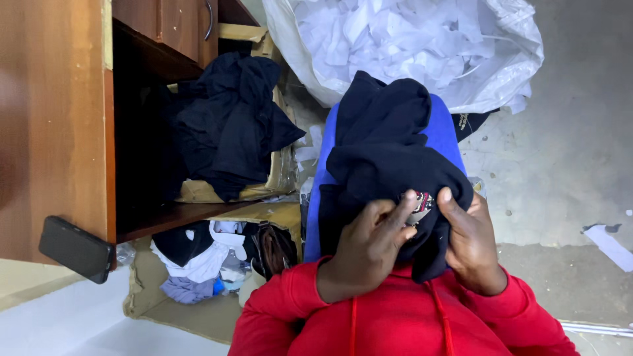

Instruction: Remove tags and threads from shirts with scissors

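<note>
**Both hands pinch a dark garment at its label**

The person, in red sleeves, holds a navy garment (389, 151) draped over a blue backrest-like surface (443, 135) right in front of them. The cloth hangs bunched over that blue support, which bears its weight, so the hands need only work one small patch. The left hand (362, 247) is closed on a fold of the cloth, fingers curled over it and the forefinger stretched toward a small patterned label (421, 206). The right hand (469, 240) grips the fabric from the other side, thumb pressed on top just beside the label. Held between the two hands, the patch lies taut and the label faces up toward the camera, probably so that it can be looked at.

To the left, a wooden bench (53, 132) has an open recess where a cardboard box (280, 175) carries another heap of dark clothing (231, 125). Below it a second box (211, 310) holds mixed white and dark items. A black phone (76, 249) sits at the bench's edge. Behind the garment stands a large white sack (422, 46) filled with white cloth scraps, on a grey concrete floor (567, 165).
</note>
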